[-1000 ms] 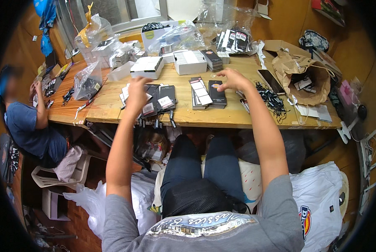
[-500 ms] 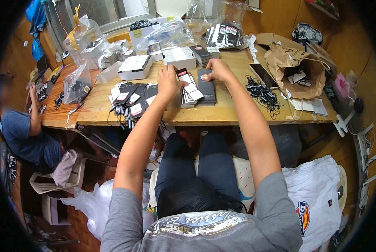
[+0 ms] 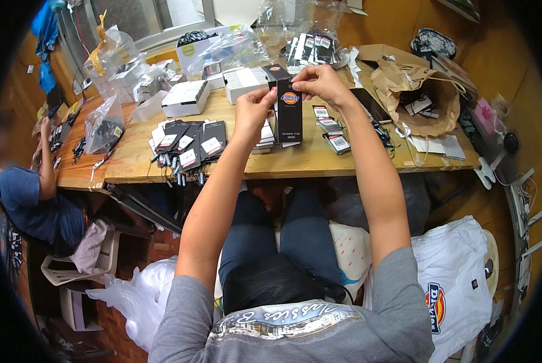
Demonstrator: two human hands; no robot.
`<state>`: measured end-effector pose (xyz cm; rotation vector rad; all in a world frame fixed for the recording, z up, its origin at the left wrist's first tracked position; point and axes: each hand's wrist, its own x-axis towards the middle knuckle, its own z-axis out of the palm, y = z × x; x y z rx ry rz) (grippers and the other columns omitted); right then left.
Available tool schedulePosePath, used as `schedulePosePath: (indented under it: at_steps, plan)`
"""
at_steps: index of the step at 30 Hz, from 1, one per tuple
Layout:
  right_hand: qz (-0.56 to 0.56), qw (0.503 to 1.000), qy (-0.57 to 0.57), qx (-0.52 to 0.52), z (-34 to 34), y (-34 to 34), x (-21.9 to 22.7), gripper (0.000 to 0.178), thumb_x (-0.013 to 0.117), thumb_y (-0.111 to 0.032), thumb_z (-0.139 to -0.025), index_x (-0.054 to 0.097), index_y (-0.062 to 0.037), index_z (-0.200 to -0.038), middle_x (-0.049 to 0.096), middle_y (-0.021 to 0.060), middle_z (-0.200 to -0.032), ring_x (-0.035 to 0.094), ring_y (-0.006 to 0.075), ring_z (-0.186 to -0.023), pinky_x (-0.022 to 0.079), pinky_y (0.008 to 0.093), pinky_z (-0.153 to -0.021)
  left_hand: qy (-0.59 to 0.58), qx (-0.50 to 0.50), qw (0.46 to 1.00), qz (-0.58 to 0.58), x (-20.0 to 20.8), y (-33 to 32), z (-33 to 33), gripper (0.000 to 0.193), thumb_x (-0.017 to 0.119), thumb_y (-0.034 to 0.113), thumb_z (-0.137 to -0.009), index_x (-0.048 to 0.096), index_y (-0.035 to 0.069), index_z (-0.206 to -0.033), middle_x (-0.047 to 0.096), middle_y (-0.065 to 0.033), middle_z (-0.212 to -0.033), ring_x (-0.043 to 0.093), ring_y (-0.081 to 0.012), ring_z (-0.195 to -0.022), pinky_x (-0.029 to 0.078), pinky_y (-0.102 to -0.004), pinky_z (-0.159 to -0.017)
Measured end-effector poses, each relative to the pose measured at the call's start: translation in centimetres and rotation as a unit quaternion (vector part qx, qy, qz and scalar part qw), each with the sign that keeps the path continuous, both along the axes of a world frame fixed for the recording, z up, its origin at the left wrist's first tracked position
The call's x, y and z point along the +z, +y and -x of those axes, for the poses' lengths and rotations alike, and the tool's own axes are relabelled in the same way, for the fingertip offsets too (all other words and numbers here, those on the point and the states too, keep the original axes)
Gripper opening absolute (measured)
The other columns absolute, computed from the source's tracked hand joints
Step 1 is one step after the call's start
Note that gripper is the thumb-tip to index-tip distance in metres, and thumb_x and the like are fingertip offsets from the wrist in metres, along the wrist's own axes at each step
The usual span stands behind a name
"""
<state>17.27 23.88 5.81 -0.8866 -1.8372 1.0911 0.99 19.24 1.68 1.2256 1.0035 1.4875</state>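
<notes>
A black hang tag (image 3: 290, 122) with a coloured oval emblem stands upright between my hands, above the table. My left hand (image 3: 254, 110) is closed in a pinch at its upper left edge. With thumb and finger pressed together, my right hand (image 3: 323, 86) grips its top right corner. Partly hidden behind the tag and my left wrist is a pile of white-labelled tags (image 3: 265, 138). Small stacks of barcode tags (image 3: 329, 126) lie beside my right forearm. To the left, black tags with cords (image 3: 189, 144) are spread in a heap.
Boxes of white cards (image 3: 186, 98) line the table's back. A paper bag (image 3: 413, 103), a phone (image 3: 369, 104) and tangled black cords (image 3: 385, 140) sit at right. Plastic bags (image 3: 104, 124) stand at left, where another person (image 3: 38, 193) works. A white shirt (image 3: 458, 272) lies lower right.
The black tag has come up off the table into both hands. My right hand has moved up and now pinches its top. Barcode tag stacks now show beside my right forearm.
</notes>
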Motion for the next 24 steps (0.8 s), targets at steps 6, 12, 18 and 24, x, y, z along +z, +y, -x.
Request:
schedulePosePath:
  at_steps: [6,12,18,24]
  plan:
    - [0.133,0.989,0.019,0.060,-1.1,1.7,-2.5,0.018,0.062,-0.006,-0.069,0.057,0.0020,-0.085,0.058,0.0065,-0.069,0.054,0.0104,-0.056,0.045,0.0207,-0.049,0.106,0.044,0.991,-0.064,-1.4,-1.9,-0.7,0.013,0.059,0.011,-0.073,0.060,0.000,-0.081,0.056,0.0003,-0.064,0.047,-0.0048,-0.056,0.038,-0.0175,-0.051]
    - [-0.065,0.857,-0.479,-0.177,-6.2,7.7,-9.0,0.042,0.072,-0.020,-0.059,0.057,-0.0046,-0.095,0.058,0.0158,-0.091,0.057,0.0245,-0.081,0.043,0.0318,-0.074,0.234,0.150,0.948,-0.155,-1.1,-4.5,-1.0,0.015,0.059,0.009,-0.073,0.058,-0.004,-0.081,0.056,-0.0014,-0.063,0.048,-0.0028,-0.058,0.040,-0.0184,-0.053]
    - [0.038,0.893,-0.421,-0.154,-6.5,8.5,-8.7,0.043,0.075,-0.013,-0.054,0.049,-0.0021,-0.087,0.055,0.0102,-0.070,0.053,0.0207,-0.062,0.043,0.0310,-0.054,0.065,0.092,0.987,-0.119,-2.0,-4.8,-0.8,0.013,0.059,0.010,-0.073,0.057,-0.003,-0.074,0.051,0.0016,-0.058,0.042,-0.0025,-0.055,0.035,-0.0187,-0.049]
    - [0.099,0.966,-0.154,-0.184,-6.4,7.4,-6.6,0.031,0.072,-0.006,-0.055,0.051,-0.0025,-0.078,0.057,0.0076,-0.066,0.055,0.0143,-0.057,0.043,0.0254,-0.051,0.058,0.070,0.995,-0.051,-2.1,-5.7,-0.4,0.017,0.056,0.013,-0.077,0.057,-0.003,-0.085,0.054,0.0020,-0.069,0.042,-0.0027,-0.059,0.031,-0.0183,-0.051]
